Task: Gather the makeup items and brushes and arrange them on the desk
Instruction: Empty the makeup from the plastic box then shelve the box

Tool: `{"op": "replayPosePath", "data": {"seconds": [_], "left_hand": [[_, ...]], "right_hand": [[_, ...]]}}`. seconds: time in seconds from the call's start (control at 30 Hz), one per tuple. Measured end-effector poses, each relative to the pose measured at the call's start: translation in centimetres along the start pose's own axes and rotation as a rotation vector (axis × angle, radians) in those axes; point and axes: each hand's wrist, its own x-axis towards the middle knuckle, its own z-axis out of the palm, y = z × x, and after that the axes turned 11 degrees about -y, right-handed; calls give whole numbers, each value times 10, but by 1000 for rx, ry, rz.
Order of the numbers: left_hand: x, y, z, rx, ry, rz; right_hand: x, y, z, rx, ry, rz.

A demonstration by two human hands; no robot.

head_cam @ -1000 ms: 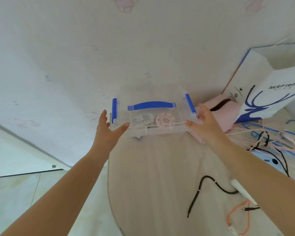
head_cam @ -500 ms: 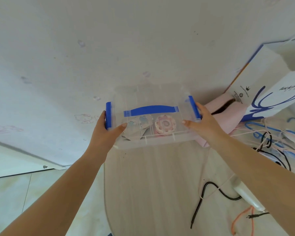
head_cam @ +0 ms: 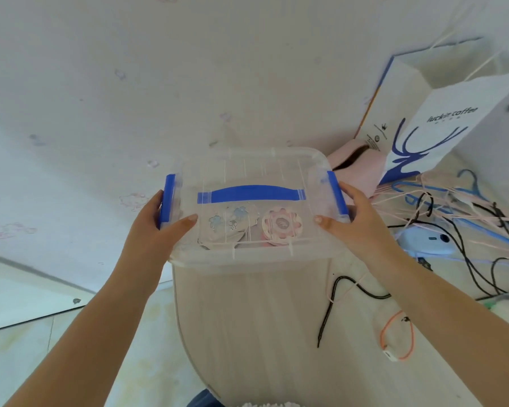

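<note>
Head view: left hand [head_cam: 152, 230] and right hand [head_cam: 357, 223] grip the ends of a clear box [head_cam: 252, 177] holding makeup items, fingers curled round its blue latches, above the desk [head_cam: 262, 318]. Next, likely set it down and unlatch it.

We see a clear storage box [head_cam: 253, 207] with a blue handle [head_cam: 250, 193] and blue side clips, held at both ends: our left hand [head_cam: 156, 230] grips the left clip, our right hand [head_cam: 359, 227] the right. Inside lie a pink flower-shaped compact [head_cam: 281, 224] and pale round cases [head_cam: 227, 227]. On the pale surface [head_cam: 262, 333] to the right lie a white paper bag [head_cam: 453, 124], tangled cables [head_cam: 467, 224] and a pink pouch [head_cam: 362, 165].
</note>
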Motion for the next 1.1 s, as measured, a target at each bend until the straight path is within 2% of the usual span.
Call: {"op": "replayPosePath", "data": {"seconds": [0.27,0.6,0.77,1.1], "left_hand": [[-47,15,59,13,-160,86],[-141,11,205,44,-378,111],[-190,6,291,56,-543,85],[-247,-11,405,260,-845,44]], "right_hand": [[-87,27,-51,71,132,-11],[-252,106,-153,121,364,77],[-356,159,-197,199,490,136],[-495,222,-212,336,788,279]]}}
